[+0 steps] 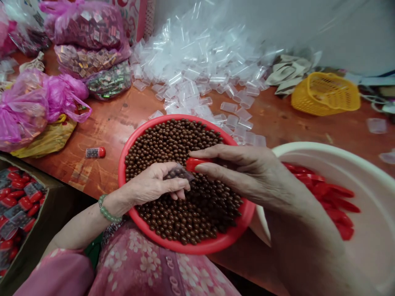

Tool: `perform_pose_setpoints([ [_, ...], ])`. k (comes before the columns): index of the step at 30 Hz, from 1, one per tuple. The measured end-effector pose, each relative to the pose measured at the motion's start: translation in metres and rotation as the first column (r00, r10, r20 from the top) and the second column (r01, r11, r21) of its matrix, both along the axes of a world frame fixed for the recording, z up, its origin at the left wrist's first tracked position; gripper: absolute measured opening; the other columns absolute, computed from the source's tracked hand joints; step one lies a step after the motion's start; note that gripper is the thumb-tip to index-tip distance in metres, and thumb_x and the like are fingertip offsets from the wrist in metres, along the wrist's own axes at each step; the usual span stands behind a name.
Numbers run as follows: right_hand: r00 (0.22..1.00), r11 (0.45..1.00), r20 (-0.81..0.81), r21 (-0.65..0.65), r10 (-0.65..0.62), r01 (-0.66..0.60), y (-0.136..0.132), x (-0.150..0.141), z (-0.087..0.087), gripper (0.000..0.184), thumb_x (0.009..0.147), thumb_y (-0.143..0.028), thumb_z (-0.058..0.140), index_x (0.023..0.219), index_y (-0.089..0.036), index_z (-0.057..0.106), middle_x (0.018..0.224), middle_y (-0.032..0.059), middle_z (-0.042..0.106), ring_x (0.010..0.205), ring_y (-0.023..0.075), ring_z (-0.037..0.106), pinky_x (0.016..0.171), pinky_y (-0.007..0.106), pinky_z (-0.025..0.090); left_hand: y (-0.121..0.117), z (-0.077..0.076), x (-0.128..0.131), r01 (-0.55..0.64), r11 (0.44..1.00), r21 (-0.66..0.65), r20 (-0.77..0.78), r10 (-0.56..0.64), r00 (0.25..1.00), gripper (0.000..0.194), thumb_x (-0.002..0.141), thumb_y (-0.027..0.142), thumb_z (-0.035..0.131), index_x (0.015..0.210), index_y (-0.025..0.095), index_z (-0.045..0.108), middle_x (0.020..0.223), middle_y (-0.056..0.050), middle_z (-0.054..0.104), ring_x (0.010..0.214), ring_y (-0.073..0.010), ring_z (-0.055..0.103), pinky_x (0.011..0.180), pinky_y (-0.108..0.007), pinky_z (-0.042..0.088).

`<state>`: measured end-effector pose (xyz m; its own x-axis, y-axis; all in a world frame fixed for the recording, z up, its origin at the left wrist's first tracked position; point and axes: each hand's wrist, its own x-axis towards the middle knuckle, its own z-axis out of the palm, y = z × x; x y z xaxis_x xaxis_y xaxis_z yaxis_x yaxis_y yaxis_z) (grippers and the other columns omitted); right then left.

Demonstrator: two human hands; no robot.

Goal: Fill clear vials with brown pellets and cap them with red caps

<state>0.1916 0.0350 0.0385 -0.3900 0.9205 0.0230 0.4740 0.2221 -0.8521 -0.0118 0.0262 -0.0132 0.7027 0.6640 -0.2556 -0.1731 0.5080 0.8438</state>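
Over a red basin (123, 176) of small round brown balls (173, 137), my two hands meet near the middle. My left hand (154, 183), with a green bead bracelet at the wrist, is closed around a clear plastic tube (179, 172) that has dark balls inside. Between thumb and fingers, my right hand (237, 168) pinches a red cap (196, 164) at the open end of the tube. Whether the cap touches the tube I cannot tell. More red caps (333, 197) lie in a white basin (296, 148) under and beyond my right forearm.
Clear empty tubes (197, 78) are heaped at the back. One capped tube (95, 152) lies left of the red basin. A box (46, 197) of capped tubes stands lower left. Pink bags (89, 28) fill the upper left; a yellow basket (325, 94) sits at right.
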Motion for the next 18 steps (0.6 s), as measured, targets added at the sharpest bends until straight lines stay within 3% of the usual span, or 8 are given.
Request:
perform_pose_setpoints([
  [7,0.997,0.998,0.055,0.035,0.050,-0.052,0.000,0.004,-0.002,0.016,0.086,-0.030,0.065,0.096,-0.021,0.074,0.084,0.0012,0.076,0.069,0.0149,0.070,0.062,0.023,0.056,0.001,-0.004,-0.001,-0.031,0.999,-0.011,0.015,0.032,0.999,0.040,0.077,0.048,0.074,0.091,0.012,0.061,0.078,-0.001,0.062,0.063,-0.0069,0.059,0.060,-0.021,0.047],
  [12,0.999,0.998,0.012,0.047,-0.032,0.032,0.000,0.009,-0.002,0.014,0.083,-0.029,0.069,0.094,-0.023,0.075,0.081,-0.0004,0.076,0.065,0.0141,0.068,0.059,0.023,0.055,0.001,-0.003,-0.001,-0.031,0.999,-0.032,0.015,0.031,0.999,0.040,0.077,0.045,0.075,0.096,0.013,0.062,0.079,-0.001,0.063,0.064,-0.0071,0.060,0.062,-0.021,0.048],
  [18,0.958,0.970,-0.190,0.073,-0.216,0.233,-0.010,-0.016,-0.019,0.019,0.083,-0.022,0.071,0.101,-0.026,0.075,0.096,-0.0010,0.077,0.083,0.0153,0.073,0.075,0.025,0.059,0.002,0.000,0.001,-0.116,0.992,-0.040,0.031,0.117,0.993,0.037,0.075,0.040,0.078,0.096,0.013,0.065,0.085,-0.002,0.067,0.074,-0.0096,0.064,0.070,-0.022,0.049],
])
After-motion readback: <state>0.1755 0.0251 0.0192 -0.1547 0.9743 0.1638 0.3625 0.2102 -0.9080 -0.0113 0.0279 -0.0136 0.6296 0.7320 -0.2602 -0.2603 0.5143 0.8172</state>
